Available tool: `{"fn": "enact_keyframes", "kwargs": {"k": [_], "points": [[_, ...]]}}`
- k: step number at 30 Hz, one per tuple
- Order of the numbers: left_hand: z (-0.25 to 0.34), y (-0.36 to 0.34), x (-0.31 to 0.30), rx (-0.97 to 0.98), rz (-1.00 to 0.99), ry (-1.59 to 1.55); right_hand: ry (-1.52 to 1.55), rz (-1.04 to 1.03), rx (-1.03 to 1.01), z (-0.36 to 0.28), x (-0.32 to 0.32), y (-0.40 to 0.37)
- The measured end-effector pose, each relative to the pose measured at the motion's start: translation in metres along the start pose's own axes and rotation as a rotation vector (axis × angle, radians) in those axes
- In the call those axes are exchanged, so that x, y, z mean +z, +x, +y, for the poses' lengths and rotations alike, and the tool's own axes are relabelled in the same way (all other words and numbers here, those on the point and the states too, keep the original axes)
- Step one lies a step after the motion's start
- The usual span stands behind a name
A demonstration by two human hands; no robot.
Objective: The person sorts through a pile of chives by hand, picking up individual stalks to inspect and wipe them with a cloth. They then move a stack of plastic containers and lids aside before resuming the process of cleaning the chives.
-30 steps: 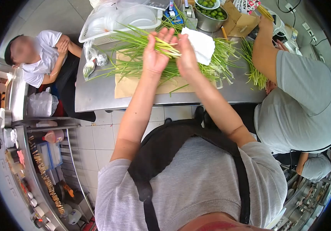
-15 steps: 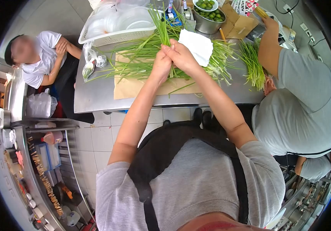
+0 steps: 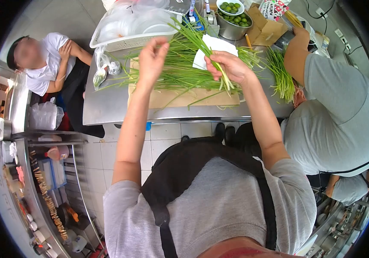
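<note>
Green-stalk bunch [image 3: 199,41]: now in the right hand [image 3: 229,66] alone, raised over the bench [image 3: 107,107], slanting from upper left to lower right. Green tips point toward the white basket [image 3: 130,42]; pale root ends come out below the fingers.

Change noted: half a second ago both hands were clasped round the bunch and it stood nearly upright; a second ago it lay across the left palm. The hands have since parted and the bunch has swung to the right.

Grip, right: fingers and thumb closed round the stalks near the pale end. Grip, left: the left hand [image 3: 153,56] is raised over the left part of the loose stalk pile [image 3: 173,77], fingers loosely bent, no stalks seen in it; contact with the pile cannot be told.

Reading: the gathered handful appears to stay together under one hand's hold, which leaves the left unoccupied. Many stalks remain loose, so sorting looks only partly done (judgement).

Surroundings: pile spread over a tan sheet [image 3: 171,101]; white sheet [image 3: 221,44] behind the held bunch. Second stalk bundle [image 3: 281,75] lies to the right, near a co-worker in grey [image 3: 343,107].
</note>
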State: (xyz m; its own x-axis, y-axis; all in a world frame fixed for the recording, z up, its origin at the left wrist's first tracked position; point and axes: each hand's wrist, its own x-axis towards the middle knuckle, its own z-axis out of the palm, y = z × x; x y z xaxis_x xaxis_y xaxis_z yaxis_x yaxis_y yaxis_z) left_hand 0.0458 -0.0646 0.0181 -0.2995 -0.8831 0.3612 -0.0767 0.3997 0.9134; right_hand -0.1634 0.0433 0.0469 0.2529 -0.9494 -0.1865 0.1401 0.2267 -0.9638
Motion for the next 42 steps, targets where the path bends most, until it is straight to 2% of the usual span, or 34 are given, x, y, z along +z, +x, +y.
{"fn": "enact_keyframes", "kwargs": {"k": [1,3,4,6,7,9,12,13,15,16,19,21,25,27,28,29,31,33,34,36,39,41,42], "points": [[0.01,0.005,-0.004,-0.003,0.004,0.0,-0.001,-0.003,0.003,0.001,-0.002,-0.003],[0.026,0.014,-0.008,0.461,0.198,0.303,0.185,-0.125,0.064,0.004,-0.007,-0.007],[0.031,0.018,-0.01,0.461,0.198,0.303,0.184,-0.125,0.065,0.004,-0.007,-0.007],[0.036,0.022,-0.013,0.673,0.129,0.62,0.312,-0.186,0.108,0.007,-0.009,-0.007],[0.035,0.023,-0.013,0.673,0.123,0.617,0.316,-0.181,0.107,0.008,-0.01,-0.008],[0.029,0.025,-0.014,0.729,-0.017,0.916,0.367,-0.202,0.115,0.012,-0.011,-0.008],[0.018,0.02,-0.008,0.75,-0.109,1.035,0.292,-0.128,0.132,0.019,-0.011,-0.012],[0.017,0.016,-0.001,0.769,-0.142,0.995,0.308,-0.079,0.129,0.023,-0.012,-0.015],[0.023,0.009,0.007,0.714,0.017,0.762,0.305,-0.117,0.146,0.03,-0.013,-0.019],[0.021,0.006,0.009,0.719,0.001,0.742,0.312,-0.092,0.145,0.032,-0.014,-0.024],[0.011,0.005,0.006,0.617,-0.045,0.79,0.315,-0.057,0.182,0.035,-0.008,-0.032],[-0.001,0.003,0.004,0.65,-0.243,0.962,0.293,-0.013,0.17,0.035,-0.006,-0.04],[-0.02,-0.001,0.0,0.654,-0.114,0.984,0.177,0.083,0.193,0.042,-0.008,-0.055],[-0.036,0.012,-0.022,0.61,0.216,0.915,-0.2,0.406,0.101,0.047,-0.02,-0.069],[-0.039,0.015,-0.031,0.509,0.296,0.923,-0.754,0.675,0.005,0.059,-0.042,-0.075],[-0.04,0.013,-0.039,0.508,0.296,0.925,-1.314,0.925,-0.101,0.07,-0.063,-0.08],[-0.04,0.008,-0.053,0.439,0.129,0.97,-1.354,1.245,0.36,0.048,-0.068,-0.094],[-0.042,-0.002,-0.056,0.425,0.102,0.972,-1.457,1.391,0.413,0.058,-0.111,-0.106],[-0.041,-0.008,-0.054,0.408,0.074,0.934,-1.459,1.388,0.408,0.06,-0.127,-0.109],[-0.037,-0.017,-0.047,0.385,0.045,0.897,-1.59,1.497,0.6,0.067,-0.154,-0.115],[-0.032,-0.03,-0.029,0.441,0.101,0.813,-1.745,1.442,0.618,0.096,-0.189,-0.118],[-0.045,-0.041,-0.02,0.452,-0.038,0.757,-1.732,1.437,0.642,0.104,-0.215,-0.124],[-0.047,-0.046,-0.016,0.442,-0.03,0.766,-1.718,1.435,0.669,0.103,-0.215,-0.121]]}}
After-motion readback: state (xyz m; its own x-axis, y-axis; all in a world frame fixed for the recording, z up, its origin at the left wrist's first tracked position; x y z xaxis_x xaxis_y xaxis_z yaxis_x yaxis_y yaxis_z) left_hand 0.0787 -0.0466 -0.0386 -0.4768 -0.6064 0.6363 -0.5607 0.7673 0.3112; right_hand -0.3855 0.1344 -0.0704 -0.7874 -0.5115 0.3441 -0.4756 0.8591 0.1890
